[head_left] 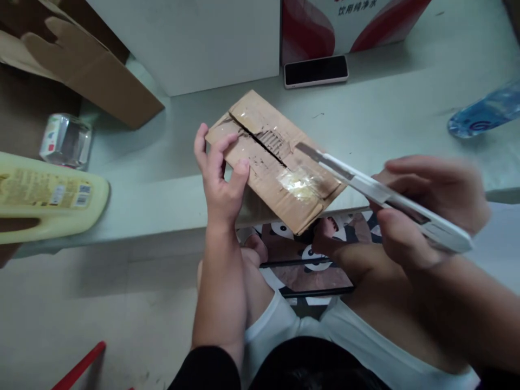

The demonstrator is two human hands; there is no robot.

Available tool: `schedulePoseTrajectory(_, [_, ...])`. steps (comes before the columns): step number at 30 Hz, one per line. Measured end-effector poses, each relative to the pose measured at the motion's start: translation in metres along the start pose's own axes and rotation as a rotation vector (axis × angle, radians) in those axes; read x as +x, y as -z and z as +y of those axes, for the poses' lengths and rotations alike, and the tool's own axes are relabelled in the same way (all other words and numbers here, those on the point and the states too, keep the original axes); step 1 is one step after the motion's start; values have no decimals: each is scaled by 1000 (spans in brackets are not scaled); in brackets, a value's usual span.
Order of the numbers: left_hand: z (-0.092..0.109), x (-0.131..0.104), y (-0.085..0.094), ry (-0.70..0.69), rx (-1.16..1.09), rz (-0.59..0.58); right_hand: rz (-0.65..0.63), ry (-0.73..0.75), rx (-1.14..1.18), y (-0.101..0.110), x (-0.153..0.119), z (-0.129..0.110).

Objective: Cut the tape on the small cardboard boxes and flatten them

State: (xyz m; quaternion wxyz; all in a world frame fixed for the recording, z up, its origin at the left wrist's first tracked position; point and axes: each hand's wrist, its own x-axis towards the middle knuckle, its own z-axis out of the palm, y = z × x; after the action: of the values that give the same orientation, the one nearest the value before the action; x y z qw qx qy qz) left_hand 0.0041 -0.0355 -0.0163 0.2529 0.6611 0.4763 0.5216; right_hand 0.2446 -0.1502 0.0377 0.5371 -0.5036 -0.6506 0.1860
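A small brown cardboard box (266, 173) lies tilted at the table's near edge, part of it jutting over. A dark slit runs along its top face, and shiny clear tape covers patches at both ends. My left hand (223, 176) grips the box's left side, thumb and fingers on the top face. In my right hand (430, 206), slightly blurred, is a white utility knife (390, 197) with its blade out. The blade tip is over the top face, right of the slit; whether it touches the cardboard I cannot tell.
Behind the box a phone (317, 71) lies before a red and white carton (345, 27). A blue-tinted bottle (485, 111) lies at right. On the left are a yellow jug (52, 197), a clear container (67, 141) and an opened carton (97, 78).
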Motion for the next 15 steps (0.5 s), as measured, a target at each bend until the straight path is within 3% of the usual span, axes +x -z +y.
schedulePoseTrajectory(4, [2, 0, 0, 65, 13, 4, -93, 80, 40, 5, 3, 5])
schedulePoseTrajectory(15, [3, 0, -2, 32, 2, 6, 5, -31, -126, 2, 0, -7])
